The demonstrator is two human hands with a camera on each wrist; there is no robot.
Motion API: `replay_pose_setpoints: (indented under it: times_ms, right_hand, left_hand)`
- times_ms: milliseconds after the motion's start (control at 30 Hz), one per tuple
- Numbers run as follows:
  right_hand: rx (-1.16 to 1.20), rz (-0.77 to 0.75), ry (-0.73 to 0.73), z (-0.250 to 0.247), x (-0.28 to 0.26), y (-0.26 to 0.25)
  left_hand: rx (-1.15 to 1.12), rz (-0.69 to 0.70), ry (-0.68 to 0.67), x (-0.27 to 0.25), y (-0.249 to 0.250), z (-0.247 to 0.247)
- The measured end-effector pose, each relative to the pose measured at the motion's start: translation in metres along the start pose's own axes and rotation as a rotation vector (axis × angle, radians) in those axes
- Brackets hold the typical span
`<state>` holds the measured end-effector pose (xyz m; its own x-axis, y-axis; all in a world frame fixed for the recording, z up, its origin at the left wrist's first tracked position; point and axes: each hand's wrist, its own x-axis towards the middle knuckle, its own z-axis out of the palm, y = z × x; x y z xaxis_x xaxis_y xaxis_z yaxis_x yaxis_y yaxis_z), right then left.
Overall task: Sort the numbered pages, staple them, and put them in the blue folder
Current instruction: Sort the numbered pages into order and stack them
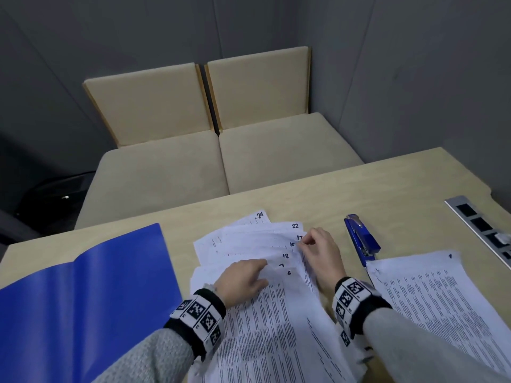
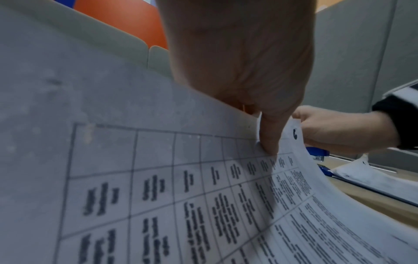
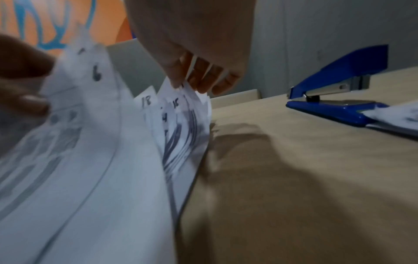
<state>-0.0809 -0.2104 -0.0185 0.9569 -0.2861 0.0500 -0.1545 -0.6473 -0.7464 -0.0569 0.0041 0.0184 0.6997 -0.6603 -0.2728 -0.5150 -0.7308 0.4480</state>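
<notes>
A fanned pile of numbered pages (image 1: 257, 244) lies mid-table, with corners marked 24, 22, 17, 15, 18, 7 and 6 showing. My left hand (image 1: 243, 277) holds the top sheets of the pile. In the left wrist view its thumb (image 2: 269, 142) presses on a printed sheet and the fingers are hidden behind the lifted paper. My right hand (image 1: 309, 244) pinches page corners (image 3: 181, 92) near 15 and 17. Page 6 (image 3: 95, 75) is bent upward. Page 1 (image 1: 442, 299) lies apart at the right. The blue folder (image 1: 83, 286) lies open at the left. A blue stapler (image 1: 362, 240) sits beside my right hand.
The wooden table (image 1: 359, 189) has a metal socket strip (image 1: 481, 228) set in at its right edge. Two beige upholstered seats (image 1: 221, 156) stand beyond the far edge. A dark object (image 1: 55, 197) sits on the floor at the left.
</notes>
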Motion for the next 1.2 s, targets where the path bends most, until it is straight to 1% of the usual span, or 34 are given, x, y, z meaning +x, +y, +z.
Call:
replay_pose_setpoints:
  times_ms: [67,133,200,267,300,367,400,433,500,533,567,600,667,733,833,867,933,967,1033,1100,1200]
  right_hand:
    - [-0.048,-0.073,-0.026,0.001,-0.016,-0.004]
    - [-0.031,-0.089,-0.065,0.004,-0.027,-0.001]
    - [0.054,-0.015,-0.094,0.009,-0.031,0.007]
    - [0.217,0.136,-0.101,0.011,-0.027,0.008]
    - [0.278,0.188,-0.09,0.009,-0.024,0.006]
    - [0.336,0.239,-0.032,0.0,-0.016,0.0]
    - [0.35,0.247,-0.019,-0.006,-0.012,-0.003]
    - [0.358,0.248,-0.044,-0.012,-0.008,-0.005]
    - [0.353,0.203,-0.169,-0.022,-0.006,-0.012]
    - [0.314,0.179,-0.196,-0.027,-0.006,-0.017]
    - [0.262,0.156,-0.166,-0.033,-0.007,-0.021]
    - [0.226,0.127,-0.086,-0.04,-0.006,-0.026]
    - [0.232,0.086,0.141,-0.057,-0.003,-0.038]
    - [0.344,0.045,0.35,-0.075,0.005,-0.048]
    - [0.557,0.016,0.596,-0.104,0.022,-0.063]
    - [0.64,0.019,0.652,-0.112,0.027,-0.066]
    - [0.81,0.057,0.687,-0.121,0.038,-0.065]
    - [0.872,0.086,0.671,-0.121,0.041,-0.063]
    - [0.885,0.123,0.572,-0.111,0.041,-0.058]
    - [0.818,0.16,0.408,-0.094,0.031,-0.052]
    - [0.727,0.243,0.111,-0.057,0.008,-0.028]
  left_hand:
    - [0.027,0.016,0.008,-0.001,0.0,0.001]
    - [0.039,0.027,0.018,-0.002,-0.001,0.002]
    - [0.009,0.017,0.025,-0.005,-0.001,0.004]
    - [-0.047,-0.005,0.04,-0.009,-0.001,0.006]
    - [-0.076,-0.02,0.055,-0.011,0.0,0.006]
    - [-0.138,-0.048,0.077,-0.014,-0.002,0.006]
    - [-0.162,-0.06,0.07,-0.015,-0.002,0.005]
    - [-0.18,-0.063,0.059,-0.015,-0.003,0.005]
    - [-0.183,-0.06,0.075,-0.017,-0.002,0.004]
    - [-0.167,-0.062,0.095,-0.018,0.001,0.003]
    - [-0.144,-0.056,0.119,-0.018,0.003,0.004]
    - [-0.116,-0.045,0.14,-0.018,0.004,0.005]
    - [-0.071,-0.015,0.159,-0.019,0.008,0.006]
    - [-0.032,0.05,0.16,-0.025,0.011,0.006]
    - [0.01,0.185,0.155,-0.036,0.016,0.007]
    - [0.041,0.225,0.16,-0.04,0.018,0.007]
    - [0.105,0.277,0.172,-0.047,0.021,0.007]
    - [0.126,0.291,0.178,-0.05,0.024,0.006]
    - [0.145,0.313,0.184,-0.057,0.03,0.001]
    - [0.134,0.325,0.186,-0.063,0.037,-0.004]
    - [0.096,0.318,0.225,-0.064,0.04,-0.006]
